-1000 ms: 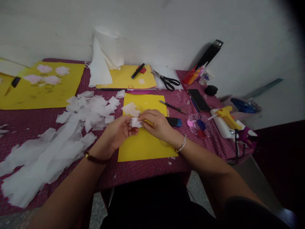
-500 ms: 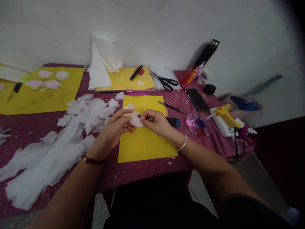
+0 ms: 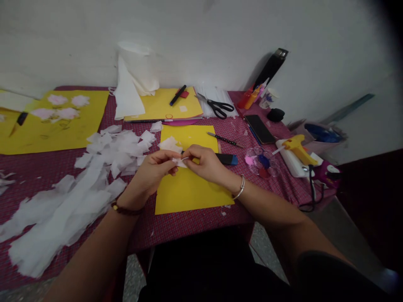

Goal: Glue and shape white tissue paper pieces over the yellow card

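My left hand (image 3: 151, 173) and my right hand (image 3: 206, 162) meet above a yellow sheet of paper (image 3: 192, 188) on the table. Both pinch a small folded piece of white tissue (image 3: 180, 162) between fingertips and thumbs. A few loose tissue squares (image 3: 169, 144) lie on the far left corner of the yellow sheet. A large heap of cut white tissue pieces (image 3: 78, 184) spreads to the left of my left hand. Just right of my right hand lies a black and blue marker (image 3: 227, 159).
The table has a red checked cloth (image 3: 189, 224). Scissors (image 3: 217, 107), a pencil (image 3: 224, 140), a phone (image 3: 259, 129), a paint palette (image 3: 262, 161), a yellow glue gun (image 3: 296, 147) and a tissue roll (image 3: 135, 79) lie around. Another yellow sheet with pink tissue flowers (image 3: 59, 110) lies far left.
My fingers have worked the tissue piece: the left hand's fingers opened, then closed again on it. The hands stay over the yellow sheet, and the view has shifted slightly.
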Motion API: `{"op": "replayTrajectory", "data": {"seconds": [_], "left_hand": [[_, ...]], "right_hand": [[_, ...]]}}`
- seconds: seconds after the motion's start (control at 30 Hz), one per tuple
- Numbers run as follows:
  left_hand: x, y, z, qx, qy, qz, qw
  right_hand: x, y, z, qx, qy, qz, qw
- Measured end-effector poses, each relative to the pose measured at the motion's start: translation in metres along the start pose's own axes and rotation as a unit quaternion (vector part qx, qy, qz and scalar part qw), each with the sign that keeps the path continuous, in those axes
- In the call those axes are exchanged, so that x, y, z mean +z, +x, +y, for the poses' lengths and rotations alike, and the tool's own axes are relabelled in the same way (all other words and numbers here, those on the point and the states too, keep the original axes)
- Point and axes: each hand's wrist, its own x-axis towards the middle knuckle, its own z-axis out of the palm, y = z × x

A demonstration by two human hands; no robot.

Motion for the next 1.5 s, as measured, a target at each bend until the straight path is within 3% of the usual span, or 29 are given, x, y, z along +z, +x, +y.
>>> {"op": "replayTrajectory", "data": {"seconds": [0.17, 0.3, 0.43, 0.57, 0.7, 0.83, 0.97, 1.23, 1.5], "left_hand": [[0.004, -0.002, 0.002, 0.007, 0.021, 0.012, 1.0], [0.001, -0.002, 0.008, -0.008, -0.013, 0.047, 0.999], [-0.01, -0.003, 0.017, 0.002, -0.071, 0.064, 0.995], [-0.017, -0.002, 0.019, 0.003, -0.077, 0.073, 0.994], [-0.019, 0.001, 0.016, 0.002, -0.058, 0.096, 0.994], [-0.02, 0.004, 0.014, -0.006, -0.035, 0.131, 0.991], [-0.017, 0.002, 0.013, 0.001, 0.007, 0.136, 0.991], [-0.003, -0.006, 0.014, 0.052, 0.109, 0.116, 0.986], [0.003, -0.007, 0.01, 0.055, 0.146, 0.101, 0.983]], "right_hand": [[0.0, 0.0, -0.005, -0.015, -0.039, -0.005, 0.999], [-0.022, 0.001, 0.001, -0.031, -0.104, -0.021, 0.994], [-0.051, -0.006, 0.021, -0.012, -0.271, -0.102, 0.957], [-0.057, -0.016, 0.041, 0.019, -0.328, -0.144, 0.934], [-0.057, -0.024, 0.047, 0.037, -0.266, -0.088, 0.959], [-0.066, -0.03, 0.041, -0.027, -0.138, -0.079, 0.987], [-0.065, -0.033, 0.033, -0.064, -0.097, -0.094, 0.989], [-0.055, -0.031, 0.032, -0.046, -0.097, -0.105, 0.989], [-0.054, -0.03, 0.027, -0.046, -0.085, -0.106, 0.99]]}}
